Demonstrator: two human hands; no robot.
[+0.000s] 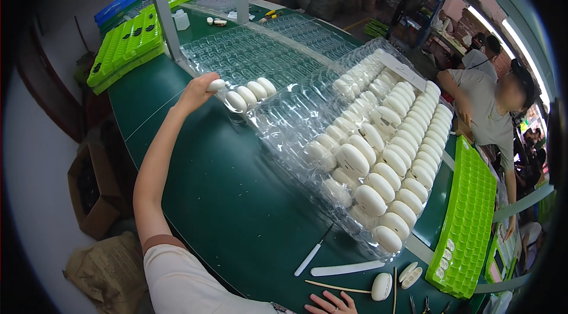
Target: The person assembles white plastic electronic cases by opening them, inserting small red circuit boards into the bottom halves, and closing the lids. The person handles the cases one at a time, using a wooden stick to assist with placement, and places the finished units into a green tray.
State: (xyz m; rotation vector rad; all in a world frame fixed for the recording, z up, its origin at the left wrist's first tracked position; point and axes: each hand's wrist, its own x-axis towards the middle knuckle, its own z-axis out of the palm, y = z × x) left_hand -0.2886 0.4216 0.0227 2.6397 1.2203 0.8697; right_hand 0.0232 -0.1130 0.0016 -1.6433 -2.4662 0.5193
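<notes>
My left hand [199,90] reaches out over the green table [225,195] and holds a white oval case [216,85] at the near edge of a clear plastic tray [248,56]. A few white oval cases [251,94] sit in that tray's front row beside it. My right hand [332,303] rests low on the table with fingers spread, touching nothing, close to a single white case [381,286]. A stack of clear trays [378,136] full of white cases stands in the middle.
Green cell trays lie at the right [470,219] and far left [127,42]. Thin white sticks [346,268] and an open case [409,274] lie near my right hand. A person in a grey shirt [488,110] stands at the right. Cardboard box [94,189] sits on the floor.
</notes>
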